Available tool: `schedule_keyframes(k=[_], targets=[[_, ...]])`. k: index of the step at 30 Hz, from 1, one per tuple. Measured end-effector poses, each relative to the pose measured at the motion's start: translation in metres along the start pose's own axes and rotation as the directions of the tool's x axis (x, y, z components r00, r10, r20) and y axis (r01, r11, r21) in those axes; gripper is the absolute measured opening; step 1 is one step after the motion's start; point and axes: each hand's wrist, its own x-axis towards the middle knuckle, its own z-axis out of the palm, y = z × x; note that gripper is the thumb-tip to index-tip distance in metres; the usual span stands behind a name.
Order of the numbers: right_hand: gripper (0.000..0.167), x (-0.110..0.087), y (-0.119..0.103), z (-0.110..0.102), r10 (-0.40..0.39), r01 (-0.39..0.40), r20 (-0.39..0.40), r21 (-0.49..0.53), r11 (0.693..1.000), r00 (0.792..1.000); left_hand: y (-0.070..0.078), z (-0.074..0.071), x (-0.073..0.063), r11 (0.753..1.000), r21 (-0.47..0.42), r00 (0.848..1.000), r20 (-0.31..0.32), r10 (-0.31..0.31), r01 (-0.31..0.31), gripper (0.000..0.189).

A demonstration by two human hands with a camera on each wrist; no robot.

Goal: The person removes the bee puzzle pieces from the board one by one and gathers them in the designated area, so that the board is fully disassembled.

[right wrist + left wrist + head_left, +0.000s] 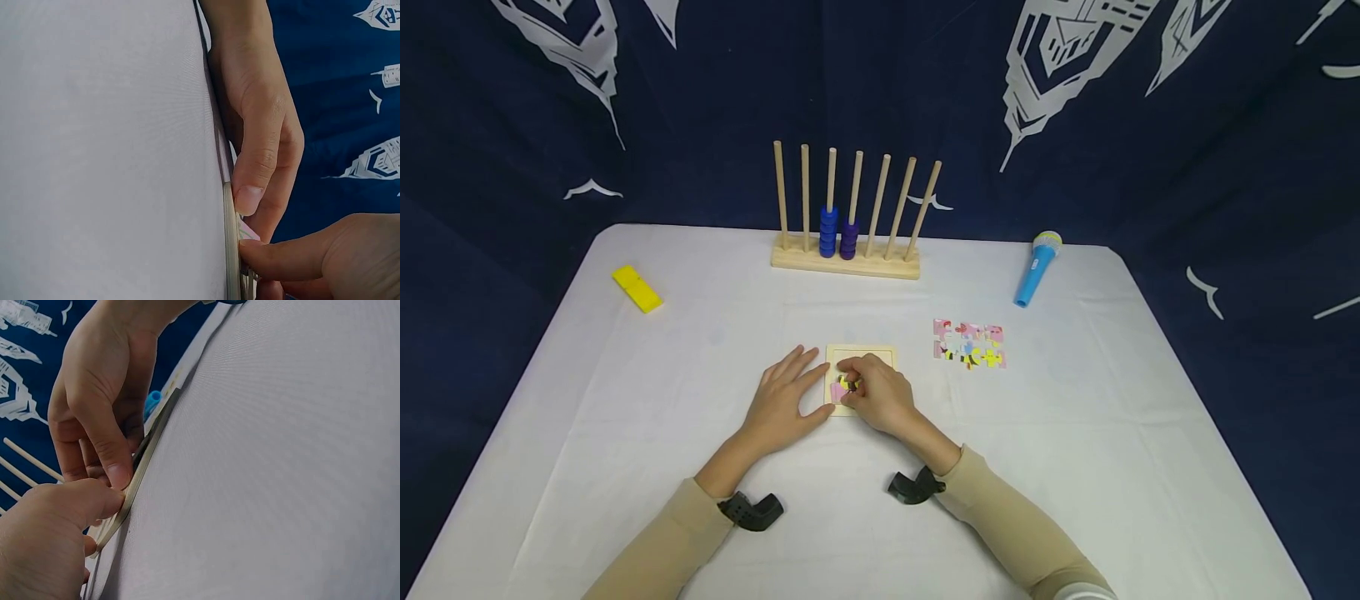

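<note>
A shallow wooden puzzle tray (861,350) lies on the table in front of me. Pink shows in its lower left corner, beside a yellow and black puzzle piece (848,384). My right hand (880,396) pinches this piece over the tray; the fingers partly cover it. In the right wrist view, a pink-edged puzzle piece (249,231) tilts up by the right thumb, above the tray's rim (232,250). With fingers spread, my left hand (782,404) touches the tray's left side, its thumb at the lower left corner. The left wrist view shows both thumbs close together at the rim (140,478).
Several pink and yellow puzzle pieces (970,343) lie to the tray's right. Farther back stands a wooden peg rack (846,265) with blue and purple rings. A blue toy microphone (1034,271) lies back right, a yellow block (637,289) back left.
</note>
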Motion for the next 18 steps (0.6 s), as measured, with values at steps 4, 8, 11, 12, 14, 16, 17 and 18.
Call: schedule_keyframes(k=[4, 8, 11, 12, 14, 16, 17, 18], targets=[[0.028, -0.001, 0.001, 0.000, -0.019, 0.019, 0.001, 0.024, 1.000, 1.000, 0.000, 0.001, 0.000, 1.000, 0.002, 1.000, 0.001, 0.002, -0.002, 0.059], [0.015, 0.001, 0.002, -0.002, -0.043, 0.041, 0.011, 0.121, 0.992, 0.999, 0.000, 0.001, 0.001, 1.000, -0.007, 1.000, 0.006, -0.001, 0.001, 0.060], [0.009, 0.003, 0.002, -0.005, -0.051, 0.045, 0.024, 0.221, 0.974, 0.998, 0.000, 0.000, 0.001, 1.000, -0.016, 1.000, 0.009, -0.007, 0.007, 0.061], [0.008, 0.003, 0.002, -0.006, -0.046, 0.038, 0.029, 0.248, 0.968, 0.999, 0.000, 0.000, 0.001, 1.000, -0.017, 1.000, 0.009, -0.008, 0.008, 0.061], [0.009, 0.004, 0.002, -0.008, -0.041, 0.028, 0.039, 0.283, 0.959, 0.998, 0.000, 0.000, 0.001, 1.000, -0.017, 1.000, 0.008, -0.006, 0.006, 0.061], [0.012, 0.004, 0.003, -0.012, -0.034, 0.018, 0.047, 0.303, 0.953, 0.998, 0.000, 0.000, 0.001, 1.000, -0.018, 1.000, 0.006, -0.003, 0.003, 0.062], [0.013, 0.004, 0.003, -0.015, -0.031, 0.014, 0.051, 0.312, 0.950, 0.998, 0.000, 0.000, 0.001, 1.000, -0.017, 1.000, 0.006, -0.002, 0.002, 0.062], [0.014, 0.003, 0.003, -0.018, -0.032, 0.012, 0.054, 0.327, 0.945, 0.998, 0.000, 0.000, 0.001, 1.000, -0.016, 1.000, 0.007, -0.002, 0.002, 0.062]])
